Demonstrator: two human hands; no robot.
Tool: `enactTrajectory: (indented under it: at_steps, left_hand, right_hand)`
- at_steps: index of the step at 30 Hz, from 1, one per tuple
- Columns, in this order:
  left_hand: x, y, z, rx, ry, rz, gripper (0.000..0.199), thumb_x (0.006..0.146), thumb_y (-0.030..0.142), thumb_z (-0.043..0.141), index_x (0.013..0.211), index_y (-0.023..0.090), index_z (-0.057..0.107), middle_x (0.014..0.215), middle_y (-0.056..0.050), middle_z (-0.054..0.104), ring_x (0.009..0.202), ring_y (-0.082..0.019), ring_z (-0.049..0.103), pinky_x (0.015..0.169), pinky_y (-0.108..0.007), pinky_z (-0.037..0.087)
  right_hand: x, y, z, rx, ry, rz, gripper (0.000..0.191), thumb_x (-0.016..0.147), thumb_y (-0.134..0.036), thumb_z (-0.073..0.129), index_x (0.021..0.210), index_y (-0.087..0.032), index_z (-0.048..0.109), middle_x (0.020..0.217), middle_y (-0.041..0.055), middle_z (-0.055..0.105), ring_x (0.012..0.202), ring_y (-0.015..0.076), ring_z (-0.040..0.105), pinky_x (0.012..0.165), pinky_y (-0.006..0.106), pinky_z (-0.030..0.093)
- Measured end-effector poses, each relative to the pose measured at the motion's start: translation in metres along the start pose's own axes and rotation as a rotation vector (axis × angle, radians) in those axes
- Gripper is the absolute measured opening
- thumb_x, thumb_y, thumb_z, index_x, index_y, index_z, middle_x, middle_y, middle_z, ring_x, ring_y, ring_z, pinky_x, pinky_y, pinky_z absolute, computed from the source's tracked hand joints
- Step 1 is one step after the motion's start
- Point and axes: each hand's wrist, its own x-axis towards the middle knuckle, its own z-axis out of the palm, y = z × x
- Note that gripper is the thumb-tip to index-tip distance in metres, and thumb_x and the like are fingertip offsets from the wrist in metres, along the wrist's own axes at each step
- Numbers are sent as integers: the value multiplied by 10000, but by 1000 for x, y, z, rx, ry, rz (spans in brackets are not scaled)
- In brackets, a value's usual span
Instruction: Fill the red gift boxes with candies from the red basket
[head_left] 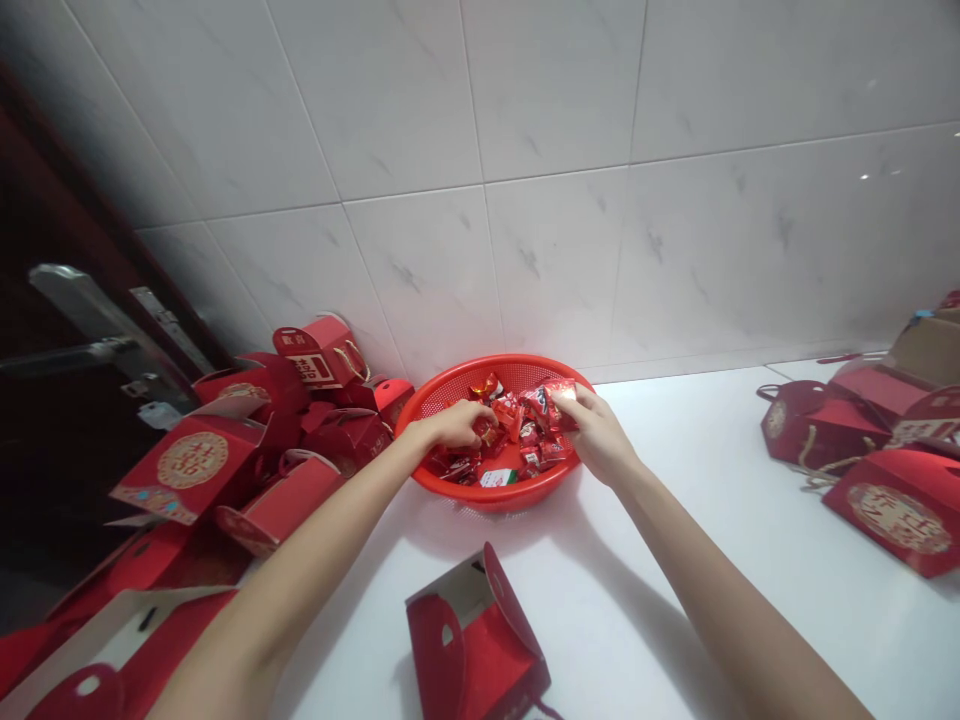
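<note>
A red plastic basket (517,495) holds several wrapped candies (529,432), mostly red, and stands against the tiled wall. My left hand (459,424) reaches into its left part, fingers bent down on the candies; what they hold, if anything, is hidden. At the basket's right side, my right hand (589,418) pinches a shiny red candy packet (559,393) above the others. Nearer to me, a dark red gift box (476,640) stands with its top flaps open and a cord at its lower right.
Several red gift boxes (191,465) are piled on the left, some open. More boxes (896,510) with rope handles lie at the right on the white table (690,480). A dark door with a metal handle (82,300) is at the far left.
</note>
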Motion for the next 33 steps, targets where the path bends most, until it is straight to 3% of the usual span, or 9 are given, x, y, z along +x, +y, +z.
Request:
enactTrajectory:
  at_steps: [5, 10, 16, 22, 28, 30, 33]
  left_hand:
    - [-3, 7, -6, -198, 50, 105, 426, 588, 175, 642, 992, 215, 771, 774, 2, 682, 714, -187, 601, 655, -256, 451]
    - [-7, 22, -11, -429, 12, 168, 375, 695, 248, 668, 1058, 188, 737, 931, -41, 704, 834, -199, 634, 751, -298, 499]
    - [-9, 45, -9, -491, 10, 257, 445, 741, 271, 740, 1178, 203, 690, 1179, -83, 687, 1032, -229, 633, 897, -363, 509]
    - [-4, 54, -4, -519, 52, 353, 450, 772, 325, 760, 1192, 192, 665, 1240, -106, 663, 1095, -250, 610, 939, -419, 500]
    - [1, 48, -4, -627, 96, 270, 526, 778, 359, 760, 1253, 184, 615, 1119, -87, 679, 1056, -228, 627, 935, -394, 508]
    - [-1, 43, -11, -642, 41, 212, 507, 814, 417, 710, 1249, 176, 612, 1088, -81, 683, 1000, -211, 646, 909, -372, 512]
    - [-9, 33, -23, -378, -210, 72, 432, 785, 453, 702, 1114, 172, 679, 993, -61, 708, 884, -199, 662, 800, -312, 512]
  right_hand:
    - [0, 0, 0, -5, -11, 6, 452, 555, -548, 857, 766, -217, 633, 720, 5, 667, 694, 194, 610, 633, 330, 487]
    - [-1, -2, 1, 26, -17, 19, 448, 555, -515, 868, 805, -198, 675, 732, 15, 690, 690, 188, 622, 644, 332, 506]
    - [-1, 0, 1, 48, -4, -9, 467, 562, -521, 872, 839, -206, 666, 769, 15, 710, 710, 194, 639, 656, 336, 519]
    - [1, 1, -3, 84, -13, 4, 473, 567, -506, 882, 881, -216, 682, 825, 18, 720, 766, 199, 646, 695, 340, 521]
    - [2, 1, -3, 109, -24, 3, 433, 589, -489, 881, 842, -205, 674, 779, 11, 708, 727, 188, 640, 661, 331, 509]
    - [2, 2, -4, 136, -23, 3, 434, 584, -486, 886, 829, -200, 670, 784, 23, 718, 745, 203, 656, 685, 347, 524]
    - [3, 2, -4, 143, 1, 14, 441, 564, -488, 899, 791, -193, 660, 776, 35, 725, 759, 216, 668, 700, 359, 537]
